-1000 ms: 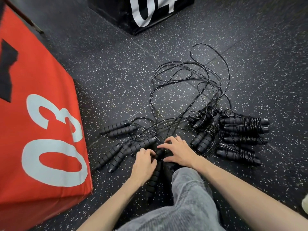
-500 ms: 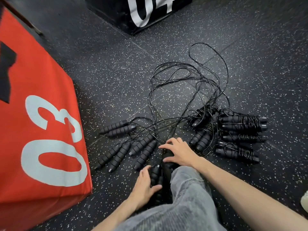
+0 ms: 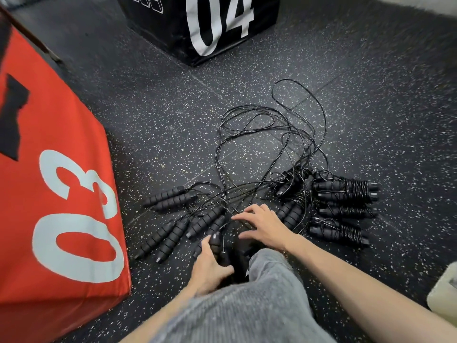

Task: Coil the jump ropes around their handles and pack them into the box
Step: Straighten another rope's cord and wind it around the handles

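Note:
Black jump ropes lie on the speckled floor. My left hand (image 3: 210,268) grips a pair of black foam handles (image 3: 217,246) close to my knee. My right hand (image 3: 262,225) hovers with fingers spread over the thin black cords just beyond. Several uncoiled handle pairs (image 3: 173,233) fan out to the left, their tangled cords (image 3: 267,144) looping away. Coiled ropes (image 3: 346,191) wound round their handles lie bunched on the right.
A big red padded box marked 03 (image 3: 57,194) fills the left side. A black box marked 04 (image 3: 205,23) stands at the far middle. My grey trouser leg (image 3: 247,305) covers the near floor. A pale object (image 3: 445,293) shows at the right edge.
My left hand drew a pair of handles back toward my knee and lifted them slightly. My right hand stayed over the cords with its fingers spreading.

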